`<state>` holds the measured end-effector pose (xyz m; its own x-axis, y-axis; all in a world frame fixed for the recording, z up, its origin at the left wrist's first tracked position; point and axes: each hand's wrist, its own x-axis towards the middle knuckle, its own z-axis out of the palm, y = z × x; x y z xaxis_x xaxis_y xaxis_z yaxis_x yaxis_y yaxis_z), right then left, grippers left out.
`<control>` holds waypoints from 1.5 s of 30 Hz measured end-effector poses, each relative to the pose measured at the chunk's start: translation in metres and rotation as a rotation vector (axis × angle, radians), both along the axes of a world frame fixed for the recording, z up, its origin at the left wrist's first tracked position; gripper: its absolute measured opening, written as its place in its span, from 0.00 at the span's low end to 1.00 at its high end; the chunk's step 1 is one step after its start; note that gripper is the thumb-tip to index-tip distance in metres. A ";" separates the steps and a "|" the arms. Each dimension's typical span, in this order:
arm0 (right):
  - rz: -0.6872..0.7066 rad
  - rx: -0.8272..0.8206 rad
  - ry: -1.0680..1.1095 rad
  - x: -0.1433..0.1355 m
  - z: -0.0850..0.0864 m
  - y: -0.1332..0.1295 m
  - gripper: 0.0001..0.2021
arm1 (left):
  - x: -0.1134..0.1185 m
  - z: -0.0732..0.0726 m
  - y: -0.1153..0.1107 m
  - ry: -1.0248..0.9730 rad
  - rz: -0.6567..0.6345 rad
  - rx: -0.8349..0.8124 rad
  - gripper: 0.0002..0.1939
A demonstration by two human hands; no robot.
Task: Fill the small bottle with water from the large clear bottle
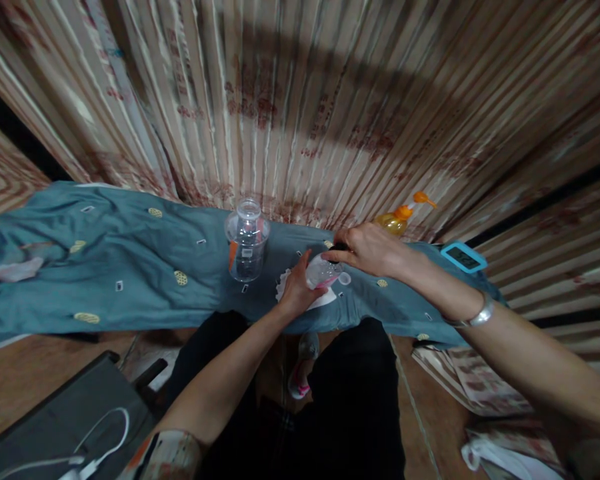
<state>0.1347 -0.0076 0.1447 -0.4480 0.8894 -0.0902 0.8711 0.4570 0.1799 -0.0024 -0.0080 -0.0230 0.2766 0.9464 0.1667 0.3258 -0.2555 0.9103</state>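
A small clear bottle (pixel 322 272) with a dark top is between my hands over the cloth-covered table. My left hand (pixel 299 288) is wrapped round its body. The fingers of my right hand (pixel 365 251) are closed on the dark cap (pixel 337 253). A small clear round piece (pixel 345 278) lies just right of the bottle. Under my left hand is a white scalloped paper (pixel 324 299), partly hidden. Left of my hands stands a large clear jar (pixel 247 247) with an orange label. Behind my right hand is a bottle of yellow liquid (pixel 394 222) with an orange pump.
A blue-framed digital display (pixel 463 257) is at the table's right end. The teal cloth (pixel 145 287) stretches left, with a pale crumpled item (pixel 17 269) on it. Striped curtains (pixel 290 120) hang behind. A dark surface (pixel 75 420) with white cables is at lower left.
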 end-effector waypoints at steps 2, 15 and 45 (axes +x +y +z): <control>0.025 -0.029 0.041 0.001 0.001 -0.001 0.18 | 0.000 0.000 0.000 -0.001 -0.003 -0.001 0.49; 0.042 -0.091 0.073 0.001 0.003 -0.001 0.20 | -0.001 0.001 0.000 0.002 -0.009 0.003 0.48; 0.008 0.116 -0.126 -0.010 -0.005 -0.009 0.19 | -0.002 0.002 -0.001 -0.004 -0.007 0.017 0.48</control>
<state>0.1243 -0.0170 0.1398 -0.4467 0.8937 -0.0430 0.8347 0.4335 0.3397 -0.0044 -0.0093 -0.0210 0.2828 0.9414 0.1838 0.3200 -0.2732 0.9072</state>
